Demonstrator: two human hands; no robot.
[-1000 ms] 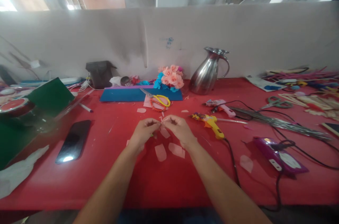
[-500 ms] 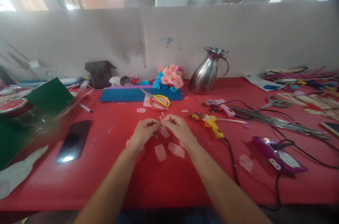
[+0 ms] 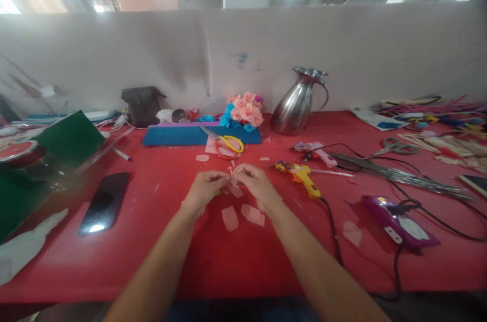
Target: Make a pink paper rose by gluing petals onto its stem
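My left hand (image 3: 205, 190) and my right hand (image 3: 256, 185) meet above the red table (image 3: 243, 261), fingertips pinched together on a small pink paper piece (image 3: 232, 176). Loose pink paper petals (image 3: 230, 218) lie on the table just below my hands, and another petal (image 3: 254, 214) lies under my right wrist. Yellow-handled scissors (image 3: 226, 143) rest just beyond my hands on pink paper scraps. A yellow glue gun (image 3: 304, 177) lies to the right of my right hand.
A black phone (image 3: 104, 203) lies at left, near green sheets (image 3: 68, 139). A blue sheet (image 3: 190, 135) with paper flowers (image 3: 245, 109) and a steel jug (image 3: 300, 104) stand at the back. Wires (image 3: 395, 176), a purple device (image 3: 399, 223) and cables fill the right.
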